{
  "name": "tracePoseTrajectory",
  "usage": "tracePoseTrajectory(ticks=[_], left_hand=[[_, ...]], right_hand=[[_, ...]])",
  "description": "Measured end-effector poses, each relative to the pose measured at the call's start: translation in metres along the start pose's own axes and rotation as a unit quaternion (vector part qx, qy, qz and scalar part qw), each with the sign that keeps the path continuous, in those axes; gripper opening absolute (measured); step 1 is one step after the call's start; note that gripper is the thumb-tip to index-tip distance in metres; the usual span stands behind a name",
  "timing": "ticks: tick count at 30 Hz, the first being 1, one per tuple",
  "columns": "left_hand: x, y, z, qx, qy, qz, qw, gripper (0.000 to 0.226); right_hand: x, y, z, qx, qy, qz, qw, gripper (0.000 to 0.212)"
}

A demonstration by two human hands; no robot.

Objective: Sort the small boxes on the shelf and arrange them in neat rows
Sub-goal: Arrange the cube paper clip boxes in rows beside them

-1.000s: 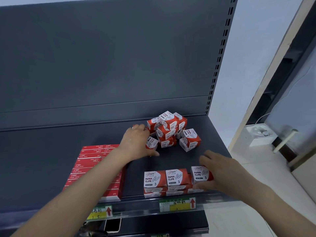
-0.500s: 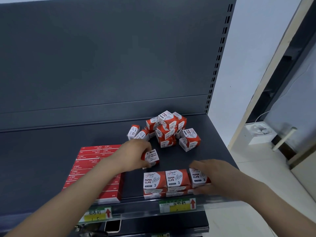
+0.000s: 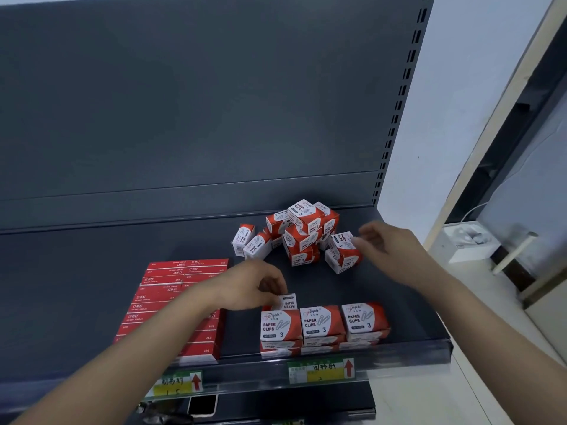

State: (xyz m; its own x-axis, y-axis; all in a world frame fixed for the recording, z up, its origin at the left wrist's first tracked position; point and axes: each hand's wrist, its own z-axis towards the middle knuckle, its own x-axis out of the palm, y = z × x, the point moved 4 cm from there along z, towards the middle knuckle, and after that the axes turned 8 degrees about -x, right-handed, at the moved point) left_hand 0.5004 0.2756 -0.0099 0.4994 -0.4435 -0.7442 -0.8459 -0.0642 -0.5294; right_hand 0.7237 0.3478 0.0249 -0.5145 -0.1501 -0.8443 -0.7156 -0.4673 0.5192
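Small red-and-white paper clip boxes lie on the dark shelf (image 3: pixel 408 305). A loose pile of boxes (image 3: pixel 302 231) sits at the back right, with two more boxes (image 3: pixel 251 242) lying beside it on the left. A neat front row of three stacked boxes (image 3: pixel 322 325) stands at the shelf's front edge. My left hand (image 3: pixel 254 288) holds one box (image 3: pixel 288 302) just behind the row's left end. My right hand (image 3: pixel 389 246), fingers spread, touches the rightmost box of the pile (image 3: pixel 343 253).
A block of flat red staple boxes (image 3: pixel 181 302) fills the shelf to the left of the row. Price labels (image 3: pixel 322 371) hang on the clear front rail. A slotted upright (image 3: pixel 395 118) bounds the shelf on the right; beyond it lies a white floor.
My left hand carried a box from the pile down to behind the front row. My right hand left the row's right end and moved up to the pile.
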Motion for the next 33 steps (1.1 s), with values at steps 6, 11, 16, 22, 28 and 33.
tracePoseTrajectory(ticks=[6,11,16,22,28,33], left_hand=[[-0.029,-0.013,0.006,-0.038,-0.284,0.039,0.957,0.03],[-0.039,-0.033,0.029,-0.078,-0.338,0.036,0.937,0.064],[-0.033,-0.037,0.046,-0.073,-0.322,0.074,0.941,0.057],[-0.052,-0.027,0.01,-0.102,-0.244,0.091,0.96,0.042],[-0.042,-0.028,0.0,-0.127,-0.151,0.102,0.975,0.046],[-0.037,-0.028,0.008,-0.117,-0.145,0.054,0.981,0.047]], right_hand=[[0.03,-0.013,0.035,0.085,0.105,-0.054,0.989,0.068],[0.035,-0.012,0.042,0.072,0.092,-0.115,0.986,0.057],[0.026,-0.008,0.037,0.041,0.056,-0.154,0.986,0.04],[0.003,-0.001,0.018,-0.035,0.146,-0.081,0.985,0.042],[0.024,-0.005,0.014,-0.032,0.329,-0.01,0.944,0.039],[0.035,-0.009,0.016,-0.029,0.334,-0.017,0.942,0.042]])
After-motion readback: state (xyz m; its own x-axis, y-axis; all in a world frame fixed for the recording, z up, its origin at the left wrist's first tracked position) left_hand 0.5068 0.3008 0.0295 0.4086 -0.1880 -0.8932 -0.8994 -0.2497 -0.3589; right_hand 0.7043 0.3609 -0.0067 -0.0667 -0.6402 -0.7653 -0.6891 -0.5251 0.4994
